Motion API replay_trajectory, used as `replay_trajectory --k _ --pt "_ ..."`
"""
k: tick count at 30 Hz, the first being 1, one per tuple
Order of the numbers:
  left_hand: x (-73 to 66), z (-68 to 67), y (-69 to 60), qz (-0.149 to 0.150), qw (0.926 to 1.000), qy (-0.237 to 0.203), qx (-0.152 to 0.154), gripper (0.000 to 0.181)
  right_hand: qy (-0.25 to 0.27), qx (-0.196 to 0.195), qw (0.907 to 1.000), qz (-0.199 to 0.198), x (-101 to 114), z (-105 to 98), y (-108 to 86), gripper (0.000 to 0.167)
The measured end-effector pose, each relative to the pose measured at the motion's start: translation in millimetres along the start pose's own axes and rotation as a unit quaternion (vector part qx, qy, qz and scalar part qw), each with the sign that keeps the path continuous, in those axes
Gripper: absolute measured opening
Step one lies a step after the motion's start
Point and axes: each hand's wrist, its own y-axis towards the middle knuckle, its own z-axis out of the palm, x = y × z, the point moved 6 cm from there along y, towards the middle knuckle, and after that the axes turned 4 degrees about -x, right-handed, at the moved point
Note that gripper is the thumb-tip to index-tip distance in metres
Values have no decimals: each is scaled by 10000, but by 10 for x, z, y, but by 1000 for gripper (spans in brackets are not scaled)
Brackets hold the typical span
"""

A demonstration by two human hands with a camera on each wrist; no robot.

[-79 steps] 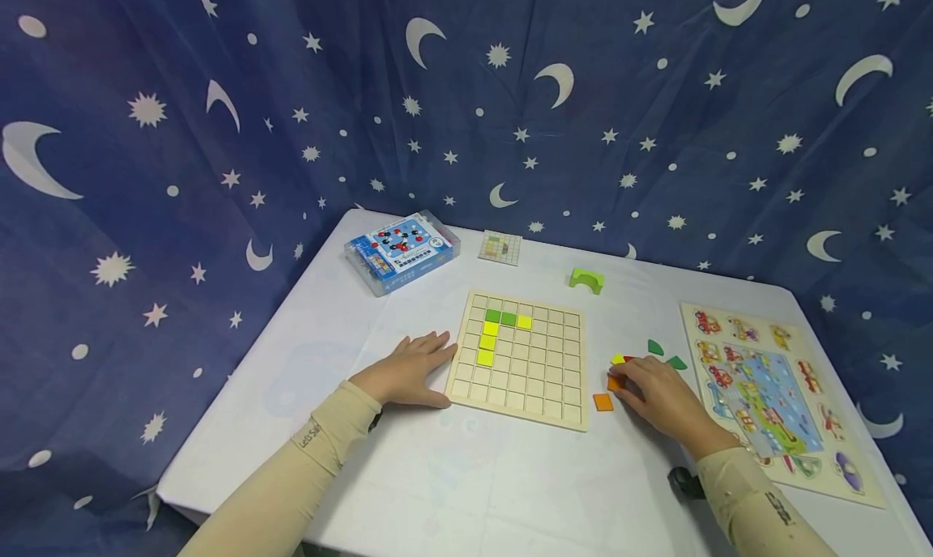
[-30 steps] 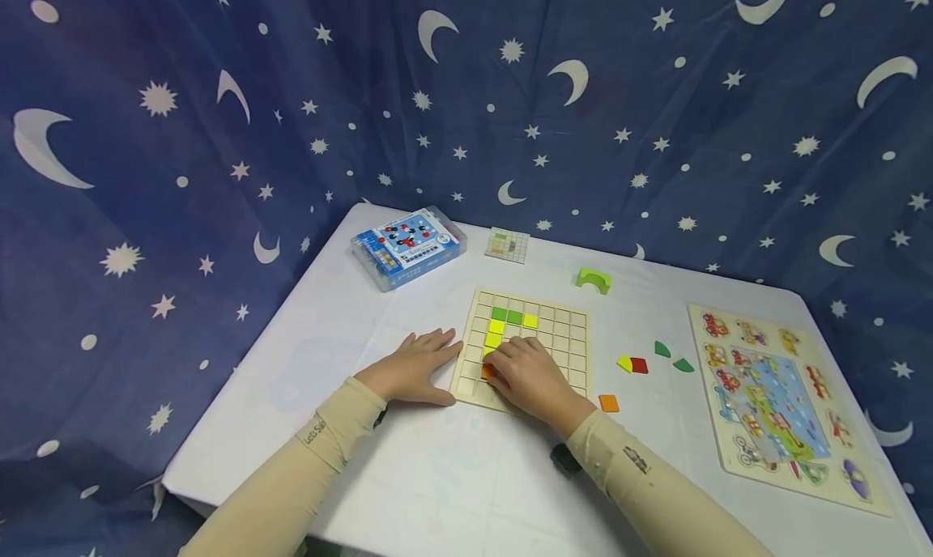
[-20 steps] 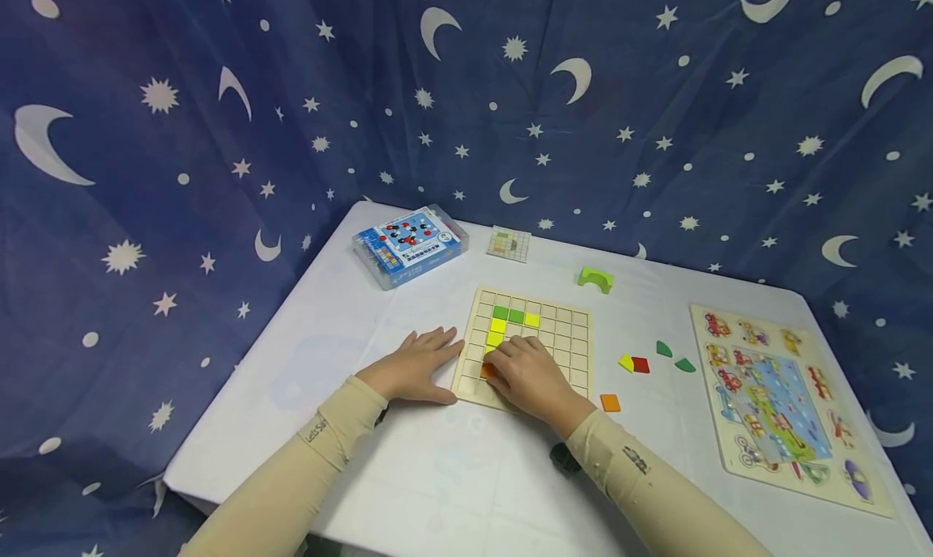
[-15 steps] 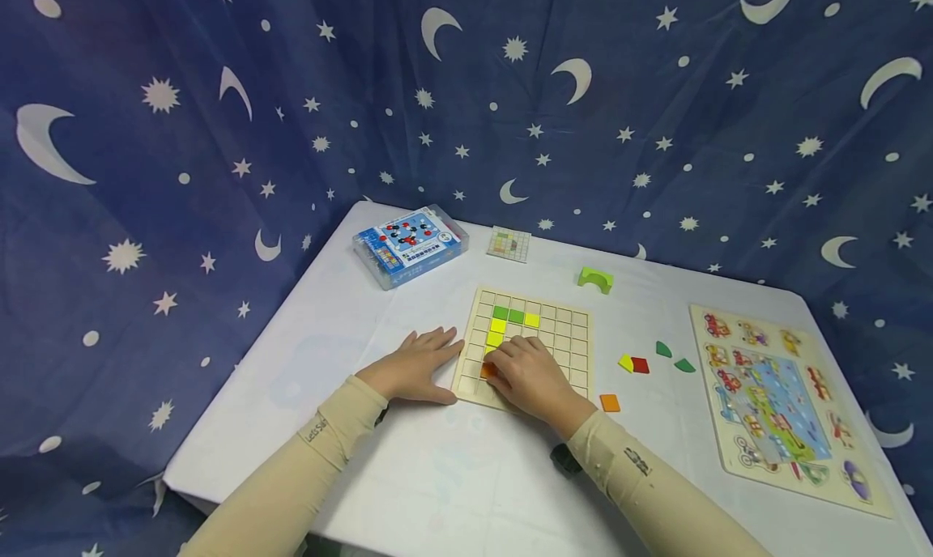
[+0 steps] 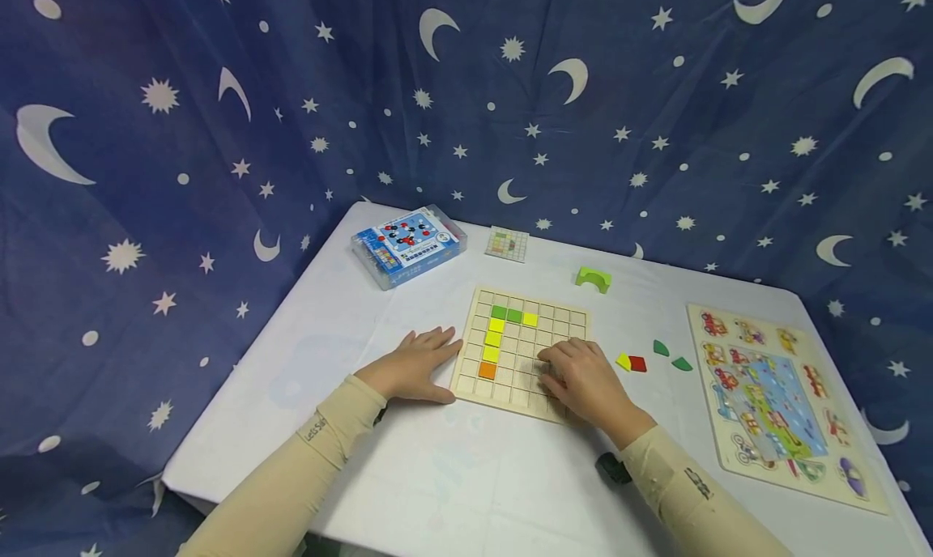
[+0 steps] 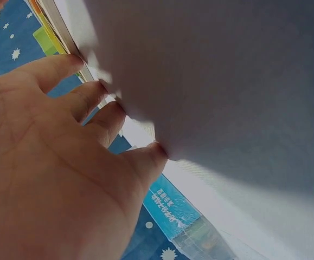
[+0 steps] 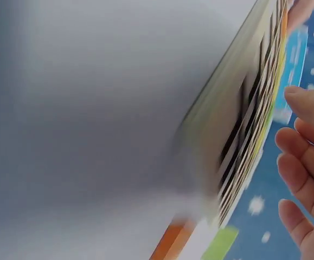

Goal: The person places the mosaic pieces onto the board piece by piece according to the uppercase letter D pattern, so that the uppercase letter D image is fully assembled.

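Grid board: pale wood, flat, between left and right edges of bench
Green tiles: paired, near the board's far left corner
Yellow tiles: one beside green, three in column
Orange tile: at column's near end

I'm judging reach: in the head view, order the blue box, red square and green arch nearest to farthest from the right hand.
1. Red square, right of the right hand.
2. Green arch, beyond the hand.
3. Blue box, beyond and well to the left.
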Motion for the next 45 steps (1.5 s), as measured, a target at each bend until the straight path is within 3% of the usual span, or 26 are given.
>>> replay_trajectory --k 5,8,16,30,45 --pt "24 -12 0 -27 10000 0 -18 92 -127 26 9997 223 -306 -119 -286 39" --pt "40 -9 0 -50 10000 16 -5 92 -165 256 9986 429 -453 -153 -441 40" --pt "54 -13 -12 -85 10000 6 9 91 -74 850 9939 696 -634 -152 -683 42" --pt "55 45 -5 10 10000 1 -72 92 -88 841 9940 698 -685 -114 -783 37" --pt "21 20 0 14 10000 -1 -80 92 -108 627 9958 665 -696 -126 -802 36"
